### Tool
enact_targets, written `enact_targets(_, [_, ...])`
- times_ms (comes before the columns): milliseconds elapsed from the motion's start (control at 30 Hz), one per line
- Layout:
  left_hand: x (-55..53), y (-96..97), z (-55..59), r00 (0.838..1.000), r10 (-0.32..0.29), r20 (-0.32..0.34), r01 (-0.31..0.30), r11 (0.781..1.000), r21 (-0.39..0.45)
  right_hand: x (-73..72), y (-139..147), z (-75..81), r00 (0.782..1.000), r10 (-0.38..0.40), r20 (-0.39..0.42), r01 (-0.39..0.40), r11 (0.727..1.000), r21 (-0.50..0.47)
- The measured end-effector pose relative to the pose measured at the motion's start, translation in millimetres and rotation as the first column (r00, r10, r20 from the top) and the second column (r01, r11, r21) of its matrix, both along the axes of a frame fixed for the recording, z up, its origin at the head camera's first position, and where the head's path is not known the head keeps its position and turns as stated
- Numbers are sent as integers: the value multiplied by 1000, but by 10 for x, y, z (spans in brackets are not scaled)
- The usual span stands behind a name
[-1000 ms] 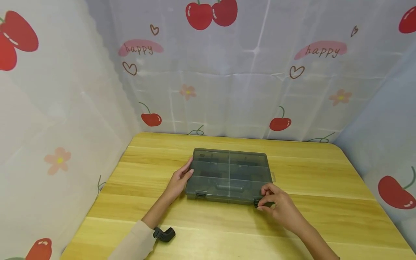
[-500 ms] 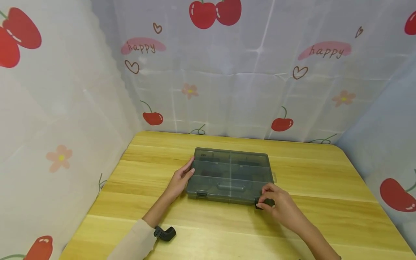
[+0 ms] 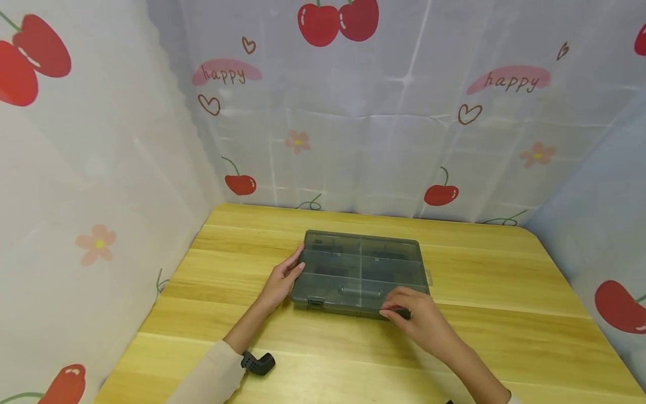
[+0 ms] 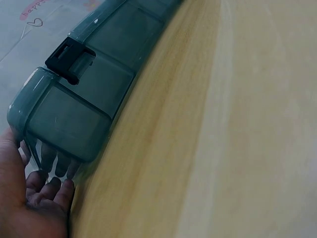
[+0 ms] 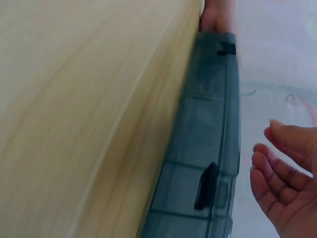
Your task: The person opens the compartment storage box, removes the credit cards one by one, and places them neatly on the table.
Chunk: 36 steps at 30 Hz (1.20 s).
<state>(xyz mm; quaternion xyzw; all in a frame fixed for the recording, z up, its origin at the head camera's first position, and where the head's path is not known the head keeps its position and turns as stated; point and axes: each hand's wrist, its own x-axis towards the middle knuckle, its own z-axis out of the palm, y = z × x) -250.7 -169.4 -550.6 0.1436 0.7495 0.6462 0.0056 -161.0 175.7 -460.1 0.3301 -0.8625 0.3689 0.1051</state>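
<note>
A translucent grey-green plastic compartment box point(image 3: 328, 264) lies on the table with its lid down. My left hand point(image 3: 280, 283) rests against its left end; in the left wrist view bent fingers point(image 4: 52, 191) touch the end wall. Just by the front edge, toward the right, is my right hand point(image 3: 416, 317). The right wrist view shows its thumb and fingers point(image 5: 287, 173) loosely bent, apart from the box and holding nothing. There the black right latch point(image 5: 206, 186) stands out from the front wall. The left latch point(image 3: 315, 302) lies flat against the box.
The wooden table point(image 3: 242, 230) is backed by a white cloth point(image 3: 353, 151) printed with cherries, hearts and flowers. Similar cloth hangs at both sides. A black wrist strap point(image 3: 258, 363) sits at the left sleeve.
My right hand has let go of the right latch and moved left along the front edge. The left hand stays at the box's left end. The head view has shifted slightly.
</note>
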Motion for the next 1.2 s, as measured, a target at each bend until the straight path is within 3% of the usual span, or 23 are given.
enact_targets(100, [4, -1, -4, 1000, 4, 3, -4, 1000, -5, -8, -107, 9, 999, 22, -24, -23, 999, -28])
enact_targets(367, [10, -17, 16, 1000, 13, 19, -13, 1000, -15, -50, -414, 24, 998, 59, 23, -57, 996, -68])
enact_targets(667, [29, 23, -27, 999, -1, 34, 1, 1000, 9, -88, -695, -44, 996, 84, 16, -82, 994, -69])
enact_targets(1200, [11, -5, 8, 999, -23, 29, 23, 1000, 5, -217, -1079, -181, 992, 129, 3, -128, 987, -102])
